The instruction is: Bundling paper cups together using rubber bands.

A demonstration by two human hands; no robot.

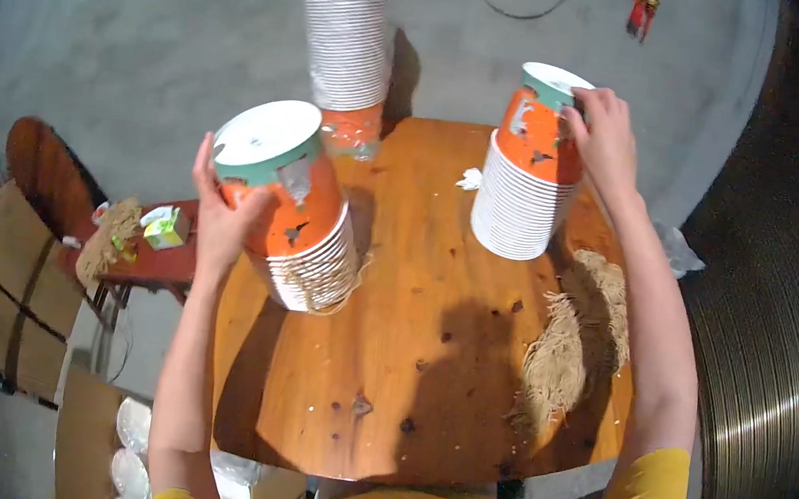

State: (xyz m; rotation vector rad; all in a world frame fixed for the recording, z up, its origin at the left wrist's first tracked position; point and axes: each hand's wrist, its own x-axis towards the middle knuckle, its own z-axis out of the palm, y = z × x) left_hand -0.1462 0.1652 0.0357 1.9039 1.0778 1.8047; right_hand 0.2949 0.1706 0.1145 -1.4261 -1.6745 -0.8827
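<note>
A wooden table [396, 279] spreads below the left hand [221, 226], which clasps the orange upper end of the left tub stack [287, 220]; a plastic-wrapped stack [347, 51] stands beyond it. The right hand [606, 140] grips the top of the right tub stack [529, 171], stringy tan bundles [559, 356] nearer the body and a white scrap [470, 179] to its left.

A green-and-white box [166, 228] sits on a dark red bench [165, 265], near a brown cardboard panel [18, 275] with dark bands. A gold-and-red ornament [643, 7] lies on the grey floor [185, 40]; ribbed grey metal sheeting [770, 349] stands at right.
</note>
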